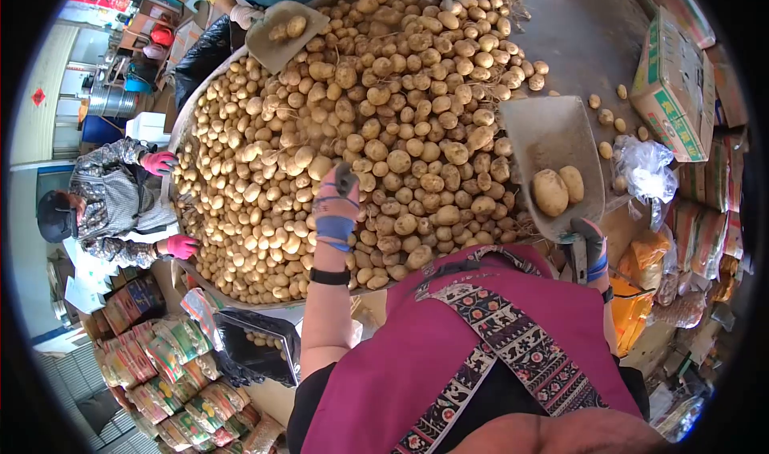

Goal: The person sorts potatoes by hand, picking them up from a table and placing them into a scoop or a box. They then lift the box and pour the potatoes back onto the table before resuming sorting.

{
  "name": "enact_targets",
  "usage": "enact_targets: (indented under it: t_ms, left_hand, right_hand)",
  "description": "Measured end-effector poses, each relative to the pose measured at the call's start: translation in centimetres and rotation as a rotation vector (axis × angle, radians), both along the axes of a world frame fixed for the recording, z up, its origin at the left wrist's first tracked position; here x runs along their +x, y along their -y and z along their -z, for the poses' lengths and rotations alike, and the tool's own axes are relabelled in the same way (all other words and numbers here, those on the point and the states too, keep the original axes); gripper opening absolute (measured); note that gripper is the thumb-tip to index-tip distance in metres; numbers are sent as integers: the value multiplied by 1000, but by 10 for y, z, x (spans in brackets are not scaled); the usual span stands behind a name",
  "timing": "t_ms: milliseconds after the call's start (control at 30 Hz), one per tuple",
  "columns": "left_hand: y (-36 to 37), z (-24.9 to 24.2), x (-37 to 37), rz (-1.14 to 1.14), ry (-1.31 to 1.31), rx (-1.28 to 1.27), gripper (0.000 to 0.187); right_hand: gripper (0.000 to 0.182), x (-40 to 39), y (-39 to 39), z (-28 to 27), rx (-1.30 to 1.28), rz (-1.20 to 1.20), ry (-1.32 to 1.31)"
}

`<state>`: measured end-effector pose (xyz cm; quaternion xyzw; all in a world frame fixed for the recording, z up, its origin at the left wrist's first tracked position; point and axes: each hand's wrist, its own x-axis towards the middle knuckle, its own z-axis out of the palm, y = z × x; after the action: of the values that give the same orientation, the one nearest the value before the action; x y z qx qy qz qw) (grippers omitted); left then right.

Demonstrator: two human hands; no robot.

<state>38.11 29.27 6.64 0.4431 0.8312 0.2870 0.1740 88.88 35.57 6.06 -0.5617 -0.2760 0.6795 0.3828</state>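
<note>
My left hand (340, 196), in a pink and grey glove with a blue cuff, is over the middle of a big heap of potatoes (416, 145). Its fingers are curled against a pale potato (320, 168), partly hiding the grip. On the right, my gloved right hand (589, 246) is closed round the handle of a metal scoop (553, 129). Two large potatoes (550, 193) lie in the scoop, near its handle end. The scoop is beside the heap's right edge.
Across the table, a co-worker holds another scoop (284, 37) containing potatoes. A second person in pink gloves (183, 246) stands at the left edge. A cardboard box (673, 85), a clear plastic bag (643, 165) and loose potatoes lie right. Filled sacks (172, 366) are stacked lower left.
</note>
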Motion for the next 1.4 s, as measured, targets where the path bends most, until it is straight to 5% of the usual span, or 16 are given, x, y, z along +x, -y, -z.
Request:
enact_targets:
  t_ms: [67,200,267,467,567,733,800,867,900,933,1000,1067,1133,1267,1333,1400]
  left_hand:
    - [-11,-1,-11,85,-80,50,40]
    - [-36,34,-57,21,-155,-316,47]
    - [-39,35,-68,-69,-460,-552,57]
    - [-46,9,-74,5,-66,-874,78]
    - [-24,15,-62,129,61,-758,84]
    - [-21,-23,-19,54,-106,-529,73]
    - [-31,-72,16,8,988,-286,64]
    - [-47,-67,31,36,1044,-238,62]
    - [-58,-66,33,69,1099,-187,59]
    - [-66,-51,30,78,1094,-182,59]
    - [-78,-11,23,444,-139,-218,53]
    - [-87,-8,42,501,-180,-379,47]
    - [-95,0,60,648,-551,-576,51]
    - [-100,-8,67,704,-516,-882,56]
    - [-90,-1,61,745,-489,-842,45]
    - [-78,2,62,811,-560,-772,57]
  right_hand:
    - [22,2,-9,0,-167,41,-299]
    - [20,-2,-8,-6,-127,-36,-43]
    - [19,-7,-6,-13,-70,-97,22]
    - [22,-28,-1,-11,-341,56,-292]
    - [16,-32,0,-20,-160,-197,-120]
    - [16,-36,-5,3,-259,-201,-76]
    - [19,-39,-2,1,-154,-340,100]
    - [26,-56,-8,-15,-132,-366,-19]
    - [30,-41,-6,4,235,-622,144]
    - [30,-45,-6,-3,245,-615,143]
    - [26,-57,-5,-22,-110,-401,-87]
    - [25,-36,6,-1,-80,-376,-75]
    - [24,-25,12,4,-49,-361,-67]
    - [21,-16,15,-17,-112,-196,-165]
    - [21,-13,17,-16,-191,-78,-318]
    - [20,-9,23,-12,124,-189,-36]
